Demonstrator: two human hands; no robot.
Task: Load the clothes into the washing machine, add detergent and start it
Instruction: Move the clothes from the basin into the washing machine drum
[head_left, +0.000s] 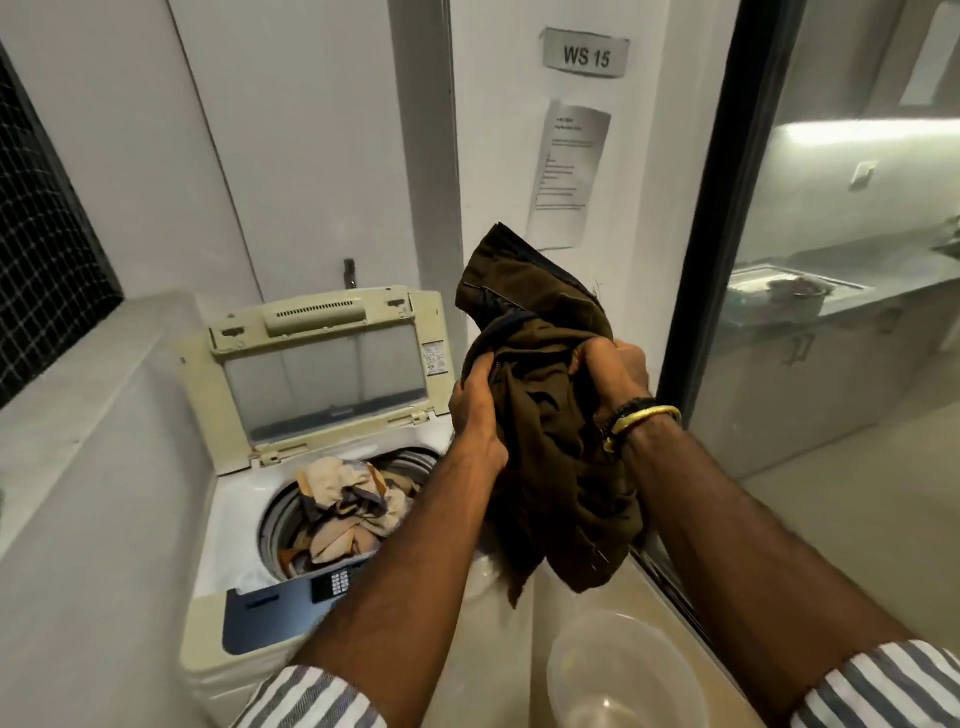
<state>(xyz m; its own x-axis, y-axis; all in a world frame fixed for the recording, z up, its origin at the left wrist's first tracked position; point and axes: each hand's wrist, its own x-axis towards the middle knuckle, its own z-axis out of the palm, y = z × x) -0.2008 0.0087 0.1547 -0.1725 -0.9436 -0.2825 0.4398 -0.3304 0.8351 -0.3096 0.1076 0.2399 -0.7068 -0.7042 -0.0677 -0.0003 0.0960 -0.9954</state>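
Note:
A cream top-loading washing machine (234, 525) stands low at centre left with its lid (327, 364) raised upright. Its drum holds a heap of beige, brown and dark patterned clothes (348, 506). To the right of the machine and above the floor, a dark brown garment (545, 395) hangs bunched between both my hands. My left hand (475, 410) grips its left side. My right hand (613, 366), with a yellow bangle and a dark band at the wrist, grips its upper right part. The garment's lower end dangles near the machine's right edge.
A clear plastic tub (623, 670) sits on the floor at the bottom, right of the machine. A grey ledge (88, 415) runs along the left under a mesh window. A black-framed glass partition (727, 208) stands on the right. A paper notice (566, 171) hangs on the white wall.

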